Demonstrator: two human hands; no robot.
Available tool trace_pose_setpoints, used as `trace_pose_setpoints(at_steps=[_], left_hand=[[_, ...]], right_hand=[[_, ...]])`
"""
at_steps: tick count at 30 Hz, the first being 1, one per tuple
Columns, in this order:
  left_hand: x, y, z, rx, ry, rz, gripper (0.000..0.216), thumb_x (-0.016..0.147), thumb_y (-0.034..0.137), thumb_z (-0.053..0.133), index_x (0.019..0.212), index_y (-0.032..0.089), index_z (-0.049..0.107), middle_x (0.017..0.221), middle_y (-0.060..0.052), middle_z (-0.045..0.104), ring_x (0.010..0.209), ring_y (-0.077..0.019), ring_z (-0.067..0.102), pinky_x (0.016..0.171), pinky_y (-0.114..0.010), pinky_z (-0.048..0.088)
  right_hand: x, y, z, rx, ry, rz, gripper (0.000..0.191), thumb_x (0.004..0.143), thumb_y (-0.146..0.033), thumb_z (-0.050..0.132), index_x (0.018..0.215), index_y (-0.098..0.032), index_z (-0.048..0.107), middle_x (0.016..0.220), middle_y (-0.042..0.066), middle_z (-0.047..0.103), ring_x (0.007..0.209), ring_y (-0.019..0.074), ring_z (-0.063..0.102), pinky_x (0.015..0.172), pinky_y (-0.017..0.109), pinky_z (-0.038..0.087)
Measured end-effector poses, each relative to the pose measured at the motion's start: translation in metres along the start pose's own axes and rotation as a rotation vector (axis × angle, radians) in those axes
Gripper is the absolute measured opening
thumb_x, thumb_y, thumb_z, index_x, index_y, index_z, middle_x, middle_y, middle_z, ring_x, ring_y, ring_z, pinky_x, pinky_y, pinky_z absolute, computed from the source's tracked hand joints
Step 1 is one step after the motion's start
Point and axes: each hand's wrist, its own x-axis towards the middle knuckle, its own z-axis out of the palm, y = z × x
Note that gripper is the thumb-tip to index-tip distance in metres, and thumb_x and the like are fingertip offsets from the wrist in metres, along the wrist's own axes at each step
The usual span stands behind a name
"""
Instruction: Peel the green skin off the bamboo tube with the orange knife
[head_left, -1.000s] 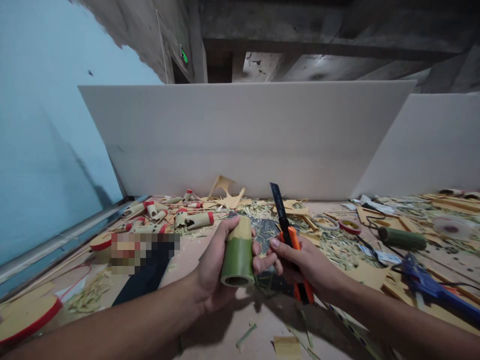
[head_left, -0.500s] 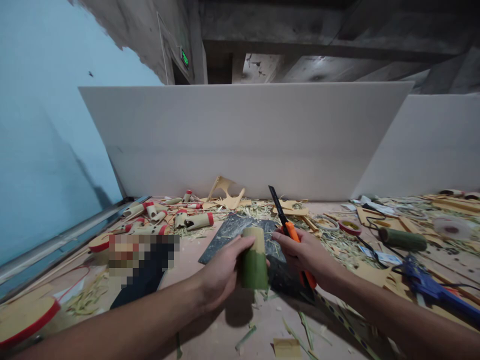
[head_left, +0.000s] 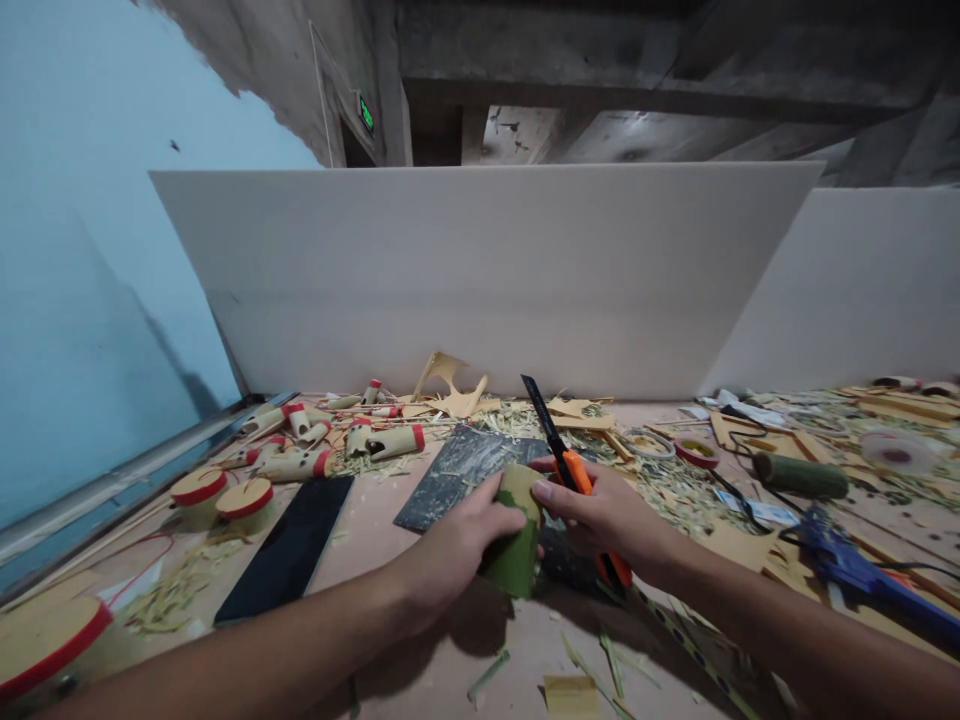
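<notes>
Wrapped round a short green bamboo tube (head_left: 511, 560) is my left hand (head_left: 469, 535). The tube's upper end is pale, with the green skin peeled off, and it leans slightly. My right hand (head_left: 600, 510) grips an orange utility knife (head_left: 574, 472) whose black blade points up and away, clear of the tube. The right thumb and fingers also touch the tube's upper right side. A dark, scuffed board (head_left: 442, 480) lies on the table just beyond both hands, strewn with shavings.
A black phone (head_left: 289, 548) lies left of my forearm. Bamboo pieces with red bands (head_left: 397, 441) cluster behind it. On the right are a blue glue gun (head_left: 862, 580), an uncut bamboo tube (head_left: 801, 475) and tape rolls (head_left: 696, 453). A white panel (head_left: 487, 280) stands at the back.
The bamboo tube has tilted, and my left thumb has shifted across it. My right hand has moved left, its fingers now on the tube, with the knife still in it.
</notes>
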Motion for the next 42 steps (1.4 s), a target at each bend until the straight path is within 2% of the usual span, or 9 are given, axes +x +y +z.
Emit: trace_pose_setpoints(at_steps=[5,10,13,16,23,28,33,36,42], left_hand=[[0.000,0.004,-0.008,-0.047,-0.143,-0.018,0.066,0.081,0.031,0.083,0.141,0.031,0.054,0.111,-0.006,0.064,0.094,-0.0216,0.067,0.082,-0.038,0.058],[0.004,-0.003,-0.015,-0.069,-0.238,-0.110,0.056,0.069,0.046,0.094,0.108,0.017,0.065,0.093,-0.006,0.068,0.080,-0.0184,0.068,0.078,-0.035,0.057],[0.007,-0.009,-0.016,-0.044,-0.187,-0.094,0.057,0.070,0.046,0.093,0.109,0.018,0.064,0.089,-0.005,0.069,0.076,-0.0184,0.068,0.070,-0.031,0.054],[0.011,-0.013,-0.016,0.001,-0.089,-0.012,0.054,0.073,0.039,0.092,0.113,0.016,0.063,0.097,-0.008,0.072,0.083,-0.0185,0.069,0.079,-0.032,0.054],[0.021,-0.011,-0.024,0.053,0.161,0.100,0.045,0.079,0.047,0.085,0.102,0.020,0.058,0.082,-0.001,0.067,0.071,-0.0146,0.062,0.070,-0.027,0.046],[0.022,-0.007,-0.022,-0.101,0.177,0.065,0.037,0.083,0.041,0.078,0.107,0.020,0.059,0.090,-0.005,0.072,0.084,-0.0201,0.069,0.084,-0.035,0.052],[0.021,-0.008,-0.022,-0.009,0.173,0.075,0.041,0.081,0.036,0.080,0.112,0.018,0.062,0.099,-0.009,0.075,0.088,-0.0211,0.070,0.082,-0.032,0.052],[0.020,-0.008,-0.023,-0.026,0.170,0.073,0.039,0.082,0.036,0.079,0.113,0.020,0.061,0.097,-0.007,0.075,0.084,-0.0207,0.071,0.082,-0.035,0.054],[0.020,-0.011,-0.025,0.071,0.144,0.036,0.041,0.074,0.036,0.088,0.103,0.020,0.064,0.083,-0.002,0.072,0.072,-0.0155,0.065,0.072,-0.028,0.051]], right_hand=[[0.001,-0.001,-0.003,0.087,-0.049,-0.011,0.052,0.081,-0.062,0.082,0.104,-0.023,0.057,0.052,-0.014,0.033,0.044,0.0053,0.020,0.043,0.022,0.017],[-0.001,-0.001,-0.005,0.173,-0.178,-0.011,0.045,0.086,-0.059,0.078,0.104,-0.026,0.054,0.052,-0.014,0.035,0.042,0.0050,0.017,0.041,0.021,0.014],[-0.002,-0.003,-0.002,0.124,-0.124,-0.001,0.047,0.088,-0.062,0.075,0.110,-0.026,0.054,0.049,-0.015,0.033,0.042,0.0057,0.017,0.041,0.021,0.016],[0.001,-0.002,-0.001,0.093,-0.021,0.048,0.051,0.084,-0.066,0.076,0.106,-0.026,0.054,0.054,-0.013,0.039,0.042,0.0054,0.020,0.041,0.021,0.015],[0.006,0.000,-0.010,0.118,-0.037,0.132,0.035,0.089,-0.055,0.068,0.097,-0.025,0.054,0.064,-0.010,0.039,0.048,0.0077,0.033,0.044,0.022,0.023],[0.003,-0.006,-0.016,-0.406,0.034,-0.162,0.036,0.098,-0.057,0.056,0.108,-0.023,0.059,0.078,-0.001,0.058,0.066,0.0161,0.054,0.062,0.030,0.045],[-0.002,-0.010,-0.022,-0.920,0.045,-0.474,0.042,0.102,-0.050,0.052,0.130,-0.022,0.065,0.108,0.010,0.074,0.091,0.0237,0.066,0.081,0.035,0.047],[-0.002,-0.008,-0.025,-1.044,0.012,-0.531,0.046,0.102,-0.049,0.051,0.137,-0.023,0.064,0.100,0.009,0.076,0.081,0.0217,0.066,0.073,0.034,0.046],[0.000,-0.003,-0.024,-1.158,-0.012,-0.515,0.039,0.104,-0.050,0.047,0.117,-0.020,0.069,0.075,0.004,0.066,0.061,0.0163,0.051,0.061,0.030,0.037]])
